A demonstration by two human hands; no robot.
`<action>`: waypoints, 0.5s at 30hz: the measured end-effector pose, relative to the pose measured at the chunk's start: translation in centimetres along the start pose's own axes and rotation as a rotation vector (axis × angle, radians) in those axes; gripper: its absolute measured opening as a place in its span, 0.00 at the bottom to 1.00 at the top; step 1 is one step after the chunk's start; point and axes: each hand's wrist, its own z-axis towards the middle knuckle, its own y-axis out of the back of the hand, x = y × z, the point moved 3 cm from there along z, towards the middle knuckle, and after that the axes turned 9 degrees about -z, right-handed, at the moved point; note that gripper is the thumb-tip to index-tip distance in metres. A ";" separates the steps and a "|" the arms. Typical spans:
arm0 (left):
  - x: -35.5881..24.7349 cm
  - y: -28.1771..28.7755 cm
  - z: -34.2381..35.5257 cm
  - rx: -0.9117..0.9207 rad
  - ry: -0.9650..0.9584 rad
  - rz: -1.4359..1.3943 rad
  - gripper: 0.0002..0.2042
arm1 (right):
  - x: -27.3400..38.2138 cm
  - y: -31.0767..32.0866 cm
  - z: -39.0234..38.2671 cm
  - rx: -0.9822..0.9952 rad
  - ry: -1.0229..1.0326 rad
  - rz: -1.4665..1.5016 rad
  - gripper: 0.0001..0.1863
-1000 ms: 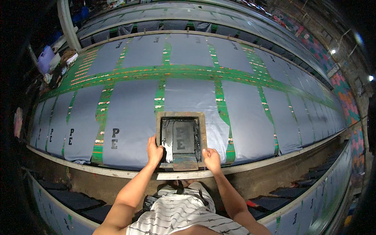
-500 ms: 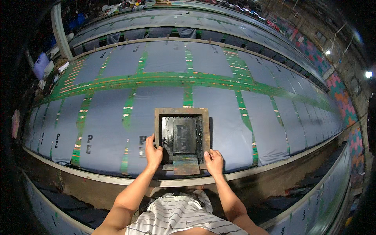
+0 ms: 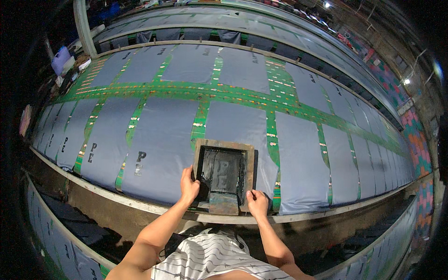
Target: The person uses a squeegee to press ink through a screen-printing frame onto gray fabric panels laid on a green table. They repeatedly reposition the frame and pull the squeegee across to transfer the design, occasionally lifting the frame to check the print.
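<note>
A wooden-framed printing screen [image 3: 224, 173], black with ink inside, lies flat on a grey fabric panel [image 3: 235, 135] near the front edge of a long table. My left hand [image 3: 189, 185] grips the frame's left side. My right hand [image 3: 257, 203] holds its lower right corner. A squeegee [image 3: 223, 203] rests across the frame's near end between my hands. Grey panels to the left [image 3: 156, 149] carry dark printed letters near their front ends.
The long table [image 3: 154, 207] curves away left and right, covered with rows of grey panels separated by green taped strips [image 3: 200, 119]. A second row of panels [image 3: 242, 70] lies behind. A post [image 3: 83, 25] stands at the far left. Dark shelves lie below the table edge.
The screen and both my hands have shifted rightward along the table onto another grey panel. One more panel with printed letters now lies to the left of the frame.
</note>
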 end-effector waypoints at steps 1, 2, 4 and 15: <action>-0.1 -0.1 -0.1 -0.003 -0.016 0.017 0.32 | -0.8 -0.3 0.1 0.010 0.020 -0.028 0.24; -0.3 -0.1 -0.3 -0.006 -0.031 0.034 0.32 | -1.0 -0.3 0.1 0.028 0.016 -0.020 0.24; -0.4 -0.1 -0.5 -0.004 -0.026 0.050 0.32 | -1.3 -0.5 0.0 0.063 0.004 -0.003 0.25; 0.2 0.6 0.3 0.018 -0.007 0.077 0.31 | -0.6 -0.8 0.0 0.097 0.007 0.002 0.24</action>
